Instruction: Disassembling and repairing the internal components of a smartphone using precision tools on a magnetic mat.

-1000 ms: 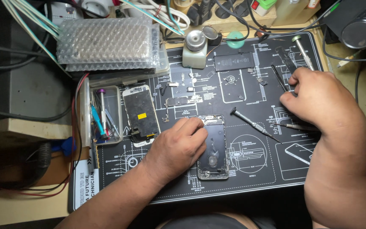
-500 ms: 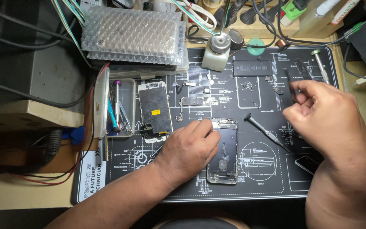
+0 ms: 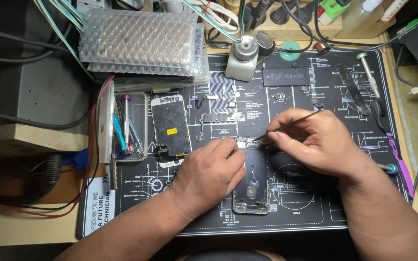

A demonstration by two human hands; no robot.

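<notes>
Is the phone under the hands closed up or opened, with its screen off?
Opened. The phone body lies on the mat with its bare inside showing, while the detached screen lies apart, left of it.

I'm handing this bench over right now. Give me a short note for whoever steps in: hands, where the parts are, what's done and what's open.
Left hand: rests on the opened phone body, steadying it on the black work mat.
Right hand: holds tweezers, tips at the top edge of the body.
Parts: detached screen lies to the left, battery at the mat's top, small brackets and screws between them.
Done: screen and battery are out.
Open: the body is not yet closed; loose parts lie on the mat.
</notes>
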